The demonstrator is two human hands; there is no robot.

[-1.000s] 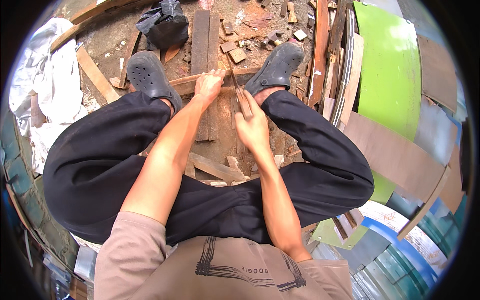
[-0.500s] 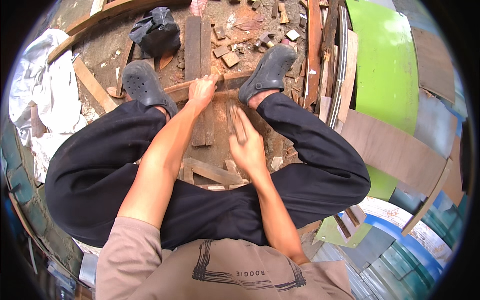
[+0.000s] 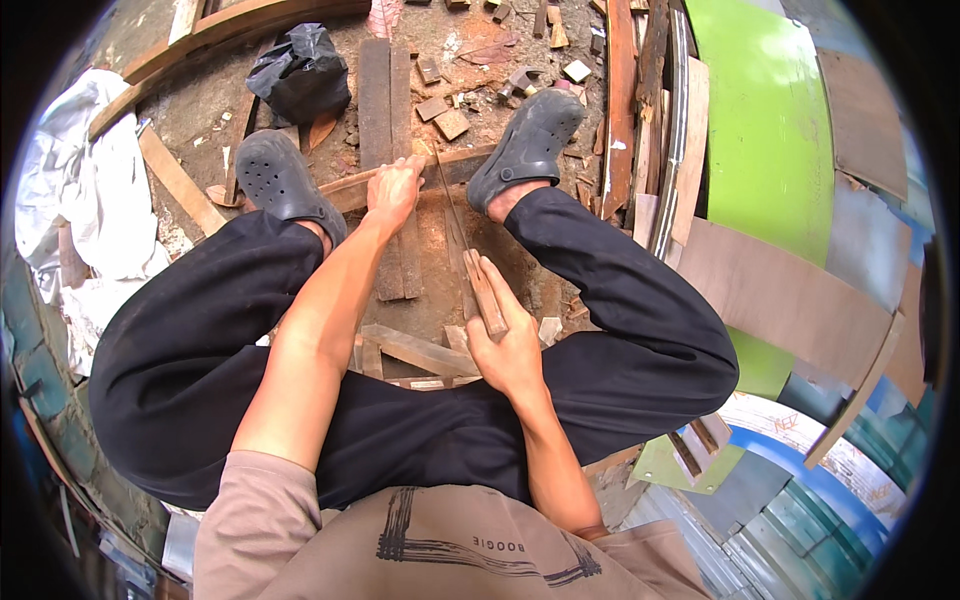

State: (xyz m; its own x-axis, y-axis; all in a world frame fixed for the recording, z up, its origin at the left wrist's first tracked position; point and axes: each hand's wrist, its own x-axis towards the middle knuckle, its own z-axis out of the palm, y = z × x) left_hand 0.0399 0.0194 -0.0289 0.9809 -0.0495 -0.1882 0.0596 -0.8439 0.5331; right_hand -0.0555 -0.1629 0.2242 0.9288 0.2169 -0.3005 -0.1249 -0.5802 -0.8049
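Observation:
My left hand [image 3: 395, 192] is closed on a strip of wood [image 3: 458, 167] that lies crosswise between my feet. Wrapped around a wooden handle, my right hand [image 3: 508, 352] holds a handsaw [image 3: 485, 292]. Its thin blade runs away from me and meets the strip just right of my left hand. My two dark clogs, the left shoe [image 3: 283, 180] and the right shoe [image 3: 530, 140], rest by the strip's ends. A dark board [image 3: 376, 95] extends lengthwise under the strip.
Small wood offcuts [image 3: 452, 124] lie scattered beyond the strip. A black plastic bag [image 3: 305, 75] sits at far left, near white cloth [image 3: 95, 190]. Long planks [image 3: 618, 110] and a green panel [image 3: 765, 140] line the right side. More wood pieces [image 3: 415, 347] lie close to me.
My right hand has drawn the saw back toward me, so more of the blade shows. My left hand stays on the strip. The whole view has shifted slightly.

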